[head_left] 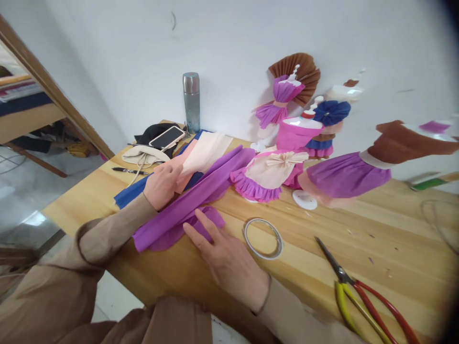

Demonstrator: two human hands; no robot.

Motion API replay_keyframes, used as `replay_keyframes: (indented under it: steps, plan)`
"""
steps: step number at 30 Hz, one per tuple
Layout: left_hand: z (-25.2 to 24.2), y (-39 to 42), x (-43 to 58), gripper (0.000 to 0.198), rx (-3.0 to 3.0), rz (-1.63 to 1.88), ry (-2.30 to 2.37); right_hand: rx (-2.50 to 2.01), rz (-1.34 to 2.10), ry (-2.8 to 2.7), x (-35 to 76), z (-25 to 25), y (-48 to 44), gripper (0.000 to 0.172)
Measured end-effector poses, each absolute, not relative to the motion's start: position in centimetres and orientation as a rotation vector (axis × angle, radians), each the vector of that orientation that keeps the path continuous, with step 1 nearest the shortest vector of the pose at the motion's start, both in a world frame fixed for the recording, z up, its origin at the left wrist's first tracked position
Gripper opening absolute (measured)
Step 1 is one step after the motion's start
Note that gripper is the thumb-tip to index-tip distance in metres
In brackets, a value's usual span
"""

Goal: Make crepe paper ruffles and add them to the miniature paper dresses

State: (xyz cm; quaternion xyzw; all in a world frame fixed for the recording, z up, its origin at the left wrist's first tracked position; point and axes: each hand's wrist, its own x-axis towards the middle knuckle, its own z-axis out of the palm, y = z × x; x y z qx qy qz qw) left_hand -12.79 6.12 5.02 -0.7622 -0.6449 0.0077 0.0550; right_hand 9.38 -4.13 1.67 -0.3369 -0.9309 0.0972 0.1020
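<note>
My left hand (163,186) is at the stack of coloured crepe paper, its fingers closed together on the peach sheet (186,166); the fingertips are partly hidden. A cream sheet (210,148) and a blue sheet (131,192) lie in the same stack. Long folded purple crepe paper (193,198) stretches across the table in front of it. My right hand (229,263) has its fingers spread, with the fingertips over a small loose purple piece (213,220). Beside this hand lies a roll of tape (263,239).
Scissors (340,272) with red and yellow handles lie at right. Several paper-dressed mannequin figures (296,134) stand along the wall. At the back left are a thermos flask (191,102), a phone (167,138) on a pouch and a pen (129,170). The table edge (125,282) is near me.
</note>
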Motion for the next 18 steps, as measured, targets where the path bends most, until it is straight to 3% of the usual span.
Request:
replay_keyframes:
  steps: [3,7,11,14,18]
  plan:
    - [5.5,4.9,-11.4,0.043,-2.349,0.164,-1.868,-1.148,0.309,-2.814,7.3,2.0,-2.8,0.087]
    - [4.8,4.1,-10.6,0.042,-2.526,0.084,-1.768,-1.229,0.309,-2.821,6.2,2.0,-1.8,0.075]
    - [5.2,5.9,-12.4,0.043,-2.605,-0.506,-1.839,-1.235,0.239,-2.867,6.0,1.9,-1.1,0.053]
    - [7.9,7.5,-14.5,0.035,-2.490,-0.947,-2.012,-1.233,0.200,-2.879,5.8,2.0,-0.9,0.047]
    - [12.3,8.0,-16.1,0.045,-2.360,-1.660,-2.112,-1.227,0.183,-2.850,5.1,2.1,-0.6,0.037]
